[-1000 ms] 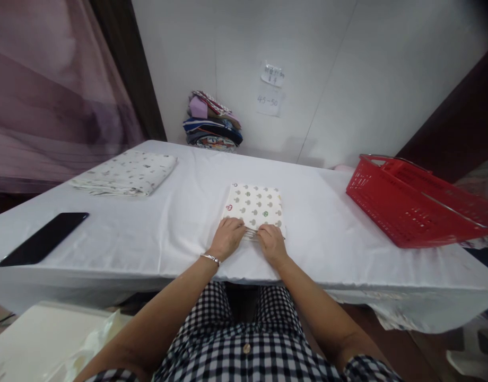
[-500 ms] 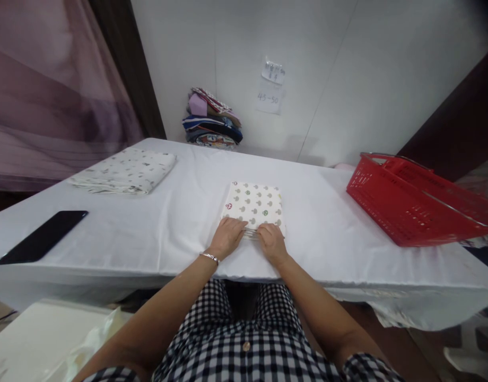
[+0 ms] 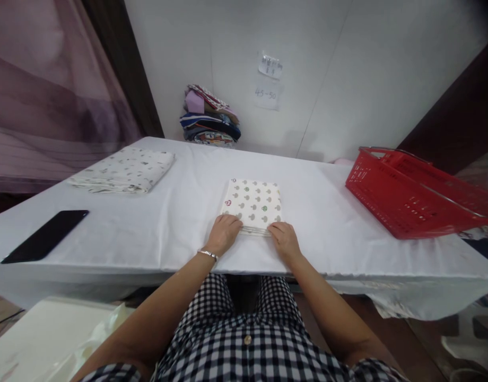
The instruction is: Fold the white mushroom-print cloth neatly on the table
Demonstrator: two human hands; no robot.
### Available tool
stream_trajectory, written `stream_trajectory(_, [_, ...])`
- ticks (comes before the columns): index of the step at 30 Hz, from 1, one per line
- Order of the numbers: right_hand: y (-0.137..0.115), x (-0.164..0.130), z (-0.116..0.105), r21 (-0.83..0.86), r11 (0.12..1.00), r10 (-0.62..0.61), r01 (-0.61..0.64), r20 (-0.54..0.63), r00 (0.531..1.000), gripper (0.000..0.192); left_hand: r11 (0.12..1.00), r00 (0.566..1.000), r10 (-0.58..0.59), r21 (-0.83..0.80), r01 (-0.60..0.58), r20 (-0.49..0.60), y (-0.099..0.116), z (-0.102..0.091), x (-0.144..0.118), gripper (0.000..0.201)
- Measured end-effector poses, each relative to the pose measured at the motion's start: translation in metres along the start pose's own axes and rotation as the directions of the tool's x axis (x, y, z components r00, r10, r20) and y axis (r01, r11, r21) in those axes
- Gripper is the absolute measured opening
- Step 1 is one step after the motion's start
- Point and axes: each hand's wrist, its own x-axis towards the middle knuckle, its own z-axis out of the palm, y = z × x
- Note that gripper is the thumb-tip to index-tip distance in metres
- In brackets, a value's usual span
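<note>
A small folded cloth (image 3: 252, 200), white with grey, green and red tree-like prints, lies flat on the white-covered table in front of me. Its layered folded edge faces my body. My left hand (image 3: 225, 233) grips the near left corner, fingers on top of the fabric. At the near right corner, my right hand (image 3: 285, 240) pinches the edge between thumb and fingers. Both thumbs sit close to the stacked layers.
A larger folded white cloth with grey prints (image 3: 127, 168) lies at the left, behind a black phone-like slab (image 3: 47, 236). A red plastic basket (image 3: 411, 196) stands at the right. Folded fabrics (image 3: 210, 116) are piled against the wall, near paper notes (image 3: 267, 95).
My right hand has slid right along the near edge to the corner, and my left hand has shifted slightly left. The hands are now farther apart.
</note>
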Motion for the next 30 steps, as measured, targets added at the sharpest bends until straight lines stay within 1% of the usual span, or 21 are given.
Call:
stream_trajectory(4, [0.001,-0.007,-0.003,0.001,1.000,0.013,-0.013,-0.012,1.000,0.024,0.999,0.999,-0.051,0.006,0.051,-0.010,-0.006,-0.007,-0.007,0.016])
stream_trajectory(8, [0.001,-0.008,-0.002,0.009,1.000,0.012,-0.011,-0.011,1.000,0.024,0.990,0.989,-0.144,-0.008,0.144,-0.016,-0.014,-0.014,-0.017,0.020])
stream_trajectory(11, [0.001,-0.009,-0.003,0.025,0.999,0.023,-0.023,-0.001,1.000,0.024,0.968,0.971,-0.240,-0.067,0.240,0.007,-0.018,-0.020,-0.022,0.022])
stream_trajectory(13, [-0.001,-0.009,-0.004,0.041,0.998,0.041,-0.041,0.005,0.999,0.025,0.935,0.945,-0.325,-0.149,0.323,0.009,-0.019,-0.021,-0.024,0.023])
stream_trajectory(15, [-0.004,-0.006,-0.006,0.057,0.996,0.066,-0.067,0.007,0.998,0.025,0.869,0.902,-0.431,-0.269,0.415,-0.002,-0.020,-0.020,-0.025,0.024])
stream_trajectory(16, [-0.006,-0.003,-0.008,0.066,0.995,0.081,-0.081,0.002,0.997,0.025,0.822,0.870,-0.493,-0.331,0.464,-0.003,-0.021,-0.019,-0.024,0.024])
stream_trajectory(17, [-0.009,0.001,-0.009,0.075,0.993,0.094,-0.093,-0.006,0.996,0.024,0.764,0.828,-0.561,-0.383,0.519,0.003,-0.021,-0.017,-0.023,0.024])
stream_trajectory(19, [-0.017,0.014,-0.012,0.095,0.991,0.097,-0.094,-0.033,0.995,0.025,0.630,0.717,-0.695,-0.442,0.639,0.046,-0.024,-0.013,-0.017,0.027])
stream_trajectory(20, [-0.021,0.022,-0.013,0.104,0.991,0.083,-0.078,-0.046,0.995,0.026,0.565,0.661,-0.745,-0.448,0.693,0.083,-0.026,-0.012,-0.013,0.030])
stream_trajectory(21, [-0.026,0.029,-0.012,0.109,0.993,0.061,-0.055,-0.048,0.997,0.027,0.512,0.615,-0.779,-0.442,0.736,0.122,-0.028,-0.010,-0.008,0.034])
stream_trajectory(22, [-0.031,0.037,-0.010,0.106,0.994,0.033,-0.030,-0.031,0.999,0.028,0.473,0.580,-0.799,-0.429,0.769,0.159,-0.030,-0.009,-0.002,0.039])
stream_trajectory(24, [-0.039,0.047,-0.001,0.080,0.997,-0.012,0.006,0.077,0.997,0.031,0.436,0.544,-0.806,-0.389,0.812,0.231,-0.033,-0.006,0.012,0.046])
stream_trajectory(25, [-0.043,0.050,0.005,0.060,0.998,-0.027,0.017,0.159,0.987,0.035,0.431,0.531,-0.805,-0.357,0.829,0.263,-0.035,-0.006,0.018,0.048])
stream_trajectory(27, [-0.049,0.049,0.019,0.022,0.999,-0.032,0.026,0.304,0.952,0.046,0.433,0.505,-0.805,-0.272,0.859,0.312,-0.037,-0.004,0.029,0.052])
stream_trajectory(28, [-0.051,0.047,0.025,0.010,1.000,-0.028,0.026,0.350,0.936,0.051,0.443,0.496,-0.803,-0.226,0.868,0.330,-0.038,-0.004,0.033,0.054])
stream_trajectory(30, [-0.054,0.041,0.032,0.004,1.000,-0.013,0.013,0.386,0.923,0.056,0.476,0.499,-0.793,-0.156,0.866,0.348,-0.040,-0.002,0.038,0.054])
